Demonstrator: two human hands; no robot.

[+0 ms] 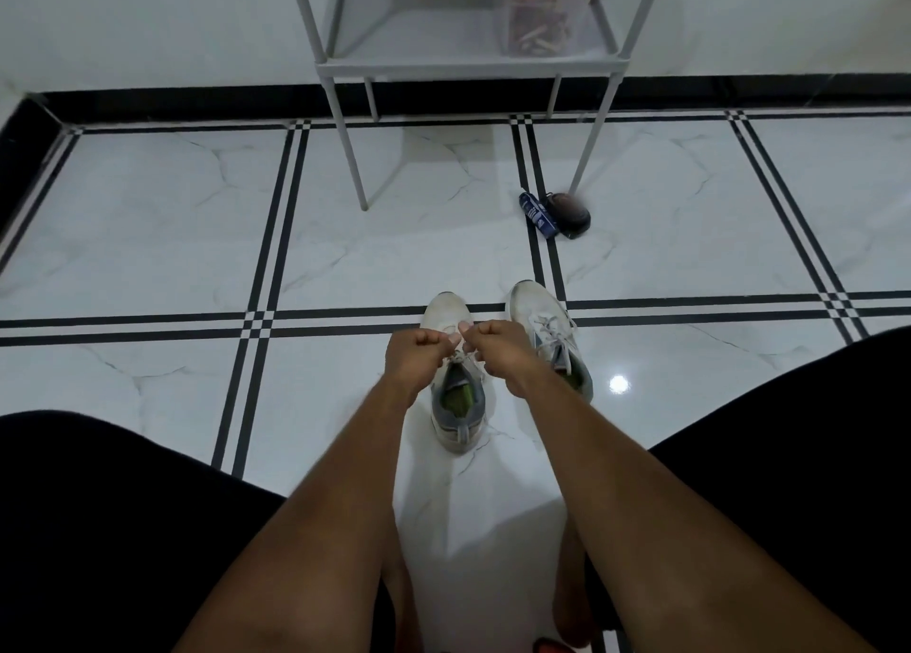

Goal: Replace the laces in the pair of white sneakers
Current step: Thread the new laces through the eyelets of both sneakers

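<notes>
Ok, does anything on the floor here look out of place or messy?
Only one thing: a dark brush and a blue packet lie loose on the floor by the leg of the grey shelf unit, away from the sneakers. Both hands, left hand and right hand, work the lace on the left sneaker; the right sneaker stands beside it, laced.

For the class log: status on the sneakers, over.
Both hands, left and right, pinching lace on left sneaker. Right sneaker laced, untouched. Nothing in the way.
</notes>
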